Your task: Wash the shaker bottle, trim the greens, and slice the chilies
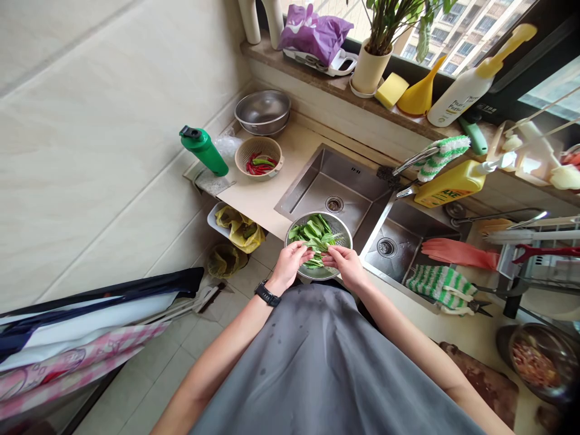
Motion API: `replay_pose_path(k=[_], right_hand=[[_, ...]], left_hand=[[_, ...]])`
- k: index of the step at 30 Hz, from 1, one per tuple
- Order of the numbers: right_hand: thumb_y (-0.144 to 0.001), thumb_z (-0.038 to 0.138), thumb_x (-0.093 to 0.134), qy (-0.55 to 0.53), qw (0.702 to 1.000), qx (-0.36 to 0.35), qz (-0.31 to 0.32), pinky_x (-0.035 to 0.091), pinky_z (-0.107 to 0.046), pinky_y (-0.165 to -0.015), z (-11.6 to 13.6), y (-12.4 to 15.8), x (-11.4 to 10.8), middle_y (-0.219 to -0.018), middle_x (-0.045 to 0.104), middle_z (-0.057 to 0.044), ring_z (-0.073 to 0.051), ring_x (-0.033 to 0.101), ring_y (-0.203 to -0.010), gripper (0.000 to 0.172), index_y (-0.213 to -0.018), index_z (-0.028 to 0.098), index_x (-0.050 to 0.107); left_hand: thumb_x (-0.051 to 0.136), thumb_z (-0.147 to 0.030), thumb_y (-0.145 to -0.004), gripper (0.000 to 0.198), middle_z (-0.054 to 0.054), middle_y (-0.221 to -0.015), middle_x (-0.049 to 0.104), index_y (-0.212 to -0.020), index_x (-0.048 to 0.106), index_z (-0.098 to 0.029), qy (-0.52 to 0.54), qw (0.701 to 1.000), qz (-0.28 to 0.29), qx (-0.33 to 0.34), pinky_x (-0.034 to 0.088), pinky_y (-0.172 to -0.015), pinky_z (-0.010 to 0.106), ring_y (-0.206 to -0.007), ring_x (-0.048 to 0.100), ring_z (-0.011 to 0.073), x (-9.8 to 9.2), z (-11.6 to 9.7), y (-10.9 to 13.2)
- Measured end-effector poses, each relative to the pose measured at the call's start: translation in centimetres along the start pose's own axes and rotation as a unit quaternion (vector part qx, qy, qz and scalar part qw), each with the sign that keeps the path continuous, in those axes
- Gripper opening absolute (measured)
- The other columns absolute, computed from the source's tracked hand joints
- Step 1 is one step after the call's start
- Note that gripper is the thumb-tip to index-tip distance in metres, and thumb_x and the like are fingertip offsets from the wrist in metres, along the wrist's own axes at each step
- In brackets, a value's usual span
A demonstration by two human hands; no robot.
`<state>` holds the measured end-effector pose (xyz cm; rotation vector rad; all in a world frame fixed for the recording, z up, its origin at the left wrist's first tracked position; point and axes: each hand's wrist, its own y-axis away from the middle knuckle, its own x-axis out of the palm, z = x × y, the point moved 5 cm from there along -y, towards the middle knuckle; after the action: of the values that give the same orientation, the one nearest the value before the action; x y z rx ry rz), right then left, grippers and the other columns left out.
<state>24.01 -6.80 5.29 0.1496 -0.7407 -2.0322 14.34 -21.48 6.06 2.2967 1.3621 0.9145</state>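
A round metal colander [348,239] with leafy greens [313,228] in it sits at the sink's near edge, close against my body. Over its left side, my left hand [289,264] is closed, thumb and fingers pinching some of the greens. My right hand [347,264] faces it from the right, its fingers also closed on a piece of the greens. Only a small gap separates the two sets of fingertips, with leaves and stems between them. How the leaves lie inside my fingers is partly hidden.
Behind the colander lies a steel double sink [312,187]. To its left stand a basket of chili peppers [258,158], a steel bowl [263,112] and a green bottle [205,151]. A lined bin [244,232] hangs below the counter. Pink gloves [457,252] lie right.
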Motion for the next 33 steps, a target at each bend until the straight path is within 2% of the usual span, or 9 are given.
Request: replay_pose_path(k=[3,8,15,18,21,24,28,30,33], right_hand=[[-0.081,0.052,0.075,0.112,0.988,-0.102,-0.010,0.060,-0.042,-0.081,0.8,0.5,0.6,-0.087,0.075,-0.008,-0.024,0.070,-0.080,0.031,-0.091,0.022,0.077],[-0.090,0.044,0.068,0.276,0.921,-0.272,0.025,0.054,-0.040,-0.085,3.0,2.2,2.6,-0.093,0.069,-0.008,-0.024,0.066,-0.088,0.022,-0.085,0.027,0.079],[-0.090,0.045,0.069,0.272,0.921,-0.274,0.050,0.057,-0.037,-0.079,3.8,2.4,2.3,-0.113,0.066,-0.010,-0.020,0.063,-0.083,0.033,-0.118,0.027,0.072],[-0.093,0.044,0.066,0.300,0.909,-0.281,0.062,0.057,-0.037,-0.080,3.5,2.2,2.2,-0.104,0.070,-0.008,-0.021,0.064,-0.082,0.025,-0.108,0.028,0.077],[-0.096,0.040,0.061,0.310,0.901,-0.304,0.023,0.056,-0.038,-0.081,3.0,2.0,2.0,-0.100,0.072,-0.008,-0.023,0.067,-0.086,0.022,-0.099,0.029,0.080],[-0.095,0.040,0.062,0.322,0.896,-0.305,0.028,0.056,-0.041,-0.086,2.4,2.0,2.6,-0.100,0.074,-0.009,-0.025,0.069,-0.092,0.021,-0.097,0.029,0.080],[-0.091,0.042,0.068,0.272,0.927,-0.236,0.107,0.057,-0.044,-0.093,1.9,2.0,4.0,-0.113,0.076,-0.008,-0.027,0.072,-0.099,0.027,-0.113,0.028,0.077],[-0.092,0.043,0.067,0.249,0.943,-0.202,0.094,0.057,-0.044,-0.093,2.1,1.8,3.7,-0.114,0.076,-0.009,-0.027,0.073,-0.099,0.032,-0.118,0.026,0.074],[-0.092,0.042,0.064,0.280,0.941,-0.186,0.015,0.058,-0.042,-0.086,2.4,1.2,2.0,-0.103,0.078,-0.010,-0.025,0.073,-0.089,0.027,-0.106,0.022,0.075]], left_hand=[[0.078,-0.034,-0.083,0.026,0.004,-0.091,0.072,-0.097,0.069,-0.014,-0.012,1.000,0.011,0.007,0.058,-0.097,0.039,-0.090,0.071,0.0169,0.7,0.2,0.4],[0.082,-0.040,-0.079,0.032,0.004,-0.091,0.072,-0.092,0.069,-0.014,-0.032,0.998,0.051,0.028,0.058,-0.092,0.035,-0.088,0.069,0.0160,1.6,0.5,1.2],[0.085,-0.038,-0.076,0.031,0.005,-0.093,0.073,-0.090,0.072,-0.013,0.014,0.997,0.074,0.003,0.057,-0.094,0.035,-0.090,0.069,0.0162,1.3,0.8,1.3],[0.085,-0.037,-0.077,0.031,0.008,-0.098,0.075,-0.093,0.073,-0.013,0.041,0.995,0.083,-0.036,0.057,-0.096,0.037,-0.093,0.070,0.0180,1.4,1.3,1.5],[0.085,-0.037,-0.078,0.034,0.007,-0.096,0.075,-0.100,0.070,-0.015,0.084,0.991,0.056,-0.083,0.060,-0.092,0.040,-0.083,0.073,0.0172,1.2,2.1,1.8],[0.085,-0.037,-0.078,0.036,0.006,-0.096,0.074,-0.100,0.068,-0.015,0.104,0.990,0.049,-0.081,0.059,-0.091,0.039,-0.082,0.073,0.0160,0.7,2.8,1.9],[0.089,-0.036,-0.072,0.036,0.006,-0.095,0.073,-0.093,0.070,-0.013,0.074,0.997,0.001,-0.016,0.057,-0.093,0.035,-0.085,0.070,0.0142,-2.6,2.6,1.2],[0.088,-0.034,-0.071,0.036,0.006,-0.092,0.074,-0.094,0.071,-0.013,0.035,0.997,-0.062,0.016,0.058,-0.091,0.035,-0.083,0.070,0.0142,-6.2,1.6,0.5],[0.082,-0.028,-0.074,0.030,0.006,-0.087,0.074,-0.097,0.071,-0.013,-0.087,0.975,-0.188,0.081,0.058,-0.087,0.033,-0.080,0.072,0.0157,-13.5,-1.5,-0.9]])
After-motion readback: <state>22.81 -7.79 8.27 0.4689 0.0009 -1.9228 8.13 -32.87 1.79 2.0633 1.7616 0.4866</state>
